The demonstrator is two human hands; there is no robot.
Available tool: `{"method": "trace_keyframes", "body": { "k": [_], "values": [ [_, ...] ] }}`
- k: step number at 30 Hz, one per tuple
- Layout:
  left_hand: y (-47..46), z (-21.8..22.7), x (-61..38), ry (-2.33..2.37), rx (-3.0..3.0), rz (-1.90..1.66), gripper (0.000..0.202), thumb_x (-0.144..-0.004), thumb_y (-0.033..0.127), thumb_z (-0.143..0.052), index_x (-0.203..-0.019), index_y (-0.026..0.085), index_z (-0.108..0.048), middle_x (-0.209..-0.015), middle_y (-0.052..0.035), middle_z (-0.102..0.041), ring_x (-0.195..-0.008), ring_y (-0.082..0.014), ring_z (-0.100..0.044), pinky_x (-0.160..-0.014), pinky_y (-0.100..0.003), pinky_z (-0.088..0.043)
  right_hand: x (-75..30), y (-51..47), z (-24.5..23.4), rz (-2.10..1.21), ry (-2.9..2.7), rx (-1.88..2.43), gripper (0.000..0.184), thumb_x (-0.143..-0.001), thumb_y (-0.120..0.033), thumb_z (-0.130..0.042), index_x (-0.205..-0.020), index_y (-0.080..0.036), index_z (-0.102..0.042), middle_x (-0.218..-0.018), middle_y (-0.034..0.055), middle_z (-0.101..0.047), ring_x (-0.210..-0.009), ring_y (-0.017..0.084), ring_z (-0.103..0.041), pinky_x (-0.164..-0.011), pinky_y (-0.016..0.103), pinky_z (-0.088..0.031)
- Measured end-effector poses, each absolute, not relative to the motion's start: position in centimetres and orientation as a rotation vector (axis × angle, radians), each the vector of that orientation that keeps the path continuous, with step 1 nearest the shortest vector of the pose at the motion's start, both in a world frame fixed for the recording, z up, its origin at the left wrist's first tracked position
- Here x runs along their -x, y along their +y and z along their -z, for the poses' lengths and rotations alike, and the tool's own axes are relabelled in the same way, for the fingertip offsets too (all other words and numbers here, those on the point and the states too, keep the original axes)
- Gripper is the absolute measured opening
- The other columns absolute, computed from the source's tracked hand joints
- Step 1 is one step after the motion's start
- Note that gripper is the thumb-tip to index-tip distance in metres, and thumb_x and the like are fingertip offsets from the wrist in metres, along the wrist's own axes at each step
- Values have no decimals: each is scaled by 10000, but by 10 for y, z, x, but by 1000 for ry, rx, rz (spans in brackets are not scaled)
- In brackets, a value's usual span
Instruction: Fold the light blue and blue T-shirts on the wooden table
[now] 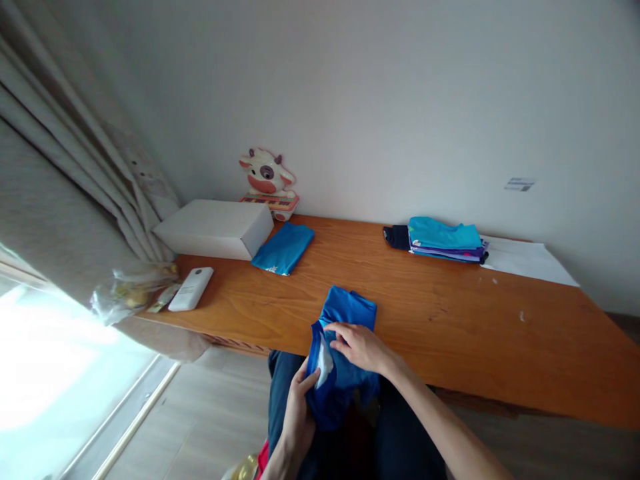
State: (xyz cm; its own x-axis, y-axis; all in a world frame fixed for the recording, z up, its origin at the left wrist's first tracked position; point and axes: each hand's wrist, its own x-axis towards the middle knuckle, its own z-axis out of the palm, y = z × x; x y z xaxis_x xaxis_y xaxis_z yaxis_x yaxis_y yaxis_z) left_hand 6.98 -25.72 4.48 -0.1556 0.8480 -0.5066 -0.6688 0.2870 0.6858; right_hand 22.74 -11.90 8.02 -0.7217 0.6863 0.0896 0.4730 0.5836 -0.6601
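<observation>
A blue garment (347,313) lies half on the near edge of the wooden table (450,320) and half hangs over my lap. My left hand (299,400) grips its lower left edge from below, fingers closed on the cloth where a white patch shows. My right hand (357,347) rests on top of the garment, fingers pressed down on the fold near the table edge.
A folded blue garment (283,247) lies by a white box (217,228) at the back left, with a cow toy (267,181) behind. A stack of folded clothes (443,240) and white paper (527,261) sit back right. A white device (191,289) and plastic bag (131,292) lie at the left end.
</observation>
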Motion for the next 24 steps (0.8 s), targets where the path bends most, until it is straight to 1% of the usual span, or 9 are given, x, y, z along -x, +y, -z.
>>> {"method": "trace_keyframes", "body": {
  "k": [3,6,9,11,13,15,18,21,24],
  "values": [
    [-258,-49,-57,1120,-238,-1298,649,-770,321,-839,-1385,177,-690,-1149,-93,-807,-926,-261,-781,-831,-329,-609,-236,-118,-85,-824,-2436,960,388,-1039,-177,-544,-1399,-299,-625,-1230,47,-766,-1102,218,-735,-993,353,-553],
    [-253,-62,-52,1083,-318,-1238,626,-734,255,-836,-1346,173,-729,-1175,-85,-803,-968,-257,-766,-872,-317,-590,-237,-119,-99,-780,-2346,894,440,-994,-127,-580,-1402,-289,-615,-1283,58,-726,-1191,211,-681,-1060,375,-531],
    [-245,-79,-51,1037,-381,-1189,601,-701,227,-822,-1295,152,-764,-1088,-87,-817,-881,-249,-757,-802,-307,-582,-234,-117,-114,-823,-2300,784,570,-946,-39,-559,-1451,-302,-582,-1409,53,-655,-1348,201,-583,-1180,403,-452],
    [-239,-89,-49,1000,-415,-1138,567,-681,215,-820,-1242,139,-791,-1001,-87,-823,-809,-238,-748,-749,-295,-571,-234,-114,-119,-885,-2306,719,597,-927,1,-531,-1436,-303,-601,-1456,51,-631,-1409,206,-536,-1222,427,-406],
    [-233,-97,-43,949,-445,-1079,547,-681,210,-814,-1222,134,-802,-975,-94,-824,-819,-249,-753,-757,-298,-570,-240,-113,-123,-988,-2305,703,505,-942,-28,-551,-1365,-287,-648,-1358,58,-694,-1334,219,-597,-1182,434,-441],
    [-229,-102,-35,876,-466,-1052,571,-696,216,-792,-1261,134,-786,-1044,-112,-821,-923,-293,-764,-829,-336,-582,-252,-114,-126,-1078,-2271,757,413,-960,-97,-601,-1326,-278,-663,-1256,60,-735,-1236,230,-647,-1127,430,-478],
    [-225,-107,-24,778,-480,-1057,637,-709,215,-765,-1342,143,-743,-1155,-125,-802,-1062,-350,-752,-926,-400,-586,-277,-122,-130,-1140,-2241,848,359,-955,-152,-651,-1285,-288,-686,-1238,47,-730,-1214,235,-642,-1111,424,-475],
    [-222,-113,-23,795,-487,-1039,682,-723,228,-784,-1394,143,-703,-1131,-122,-804,-1048,-347,-764,-904,-384,-600,-302,-132,-128,-1214,-2278,854,250,-953,-190,-675,-1179,-287,-722,-1197,34,-728,-1163,230,-656,-1077,416,-494],
    [-219,-116,-29,820,-486,-1031,722,-731,274,-817,-1423,135,-670,-1087,-118,-806,-976,-315,-778,-872,-352,-605,-317,-142,-118,-1290,-2265,852,91,-974,-284,-690,-1058,-266,-719,-1135,32,-722,-1085,221,-672,-1026,405,-522]
  ]
}}
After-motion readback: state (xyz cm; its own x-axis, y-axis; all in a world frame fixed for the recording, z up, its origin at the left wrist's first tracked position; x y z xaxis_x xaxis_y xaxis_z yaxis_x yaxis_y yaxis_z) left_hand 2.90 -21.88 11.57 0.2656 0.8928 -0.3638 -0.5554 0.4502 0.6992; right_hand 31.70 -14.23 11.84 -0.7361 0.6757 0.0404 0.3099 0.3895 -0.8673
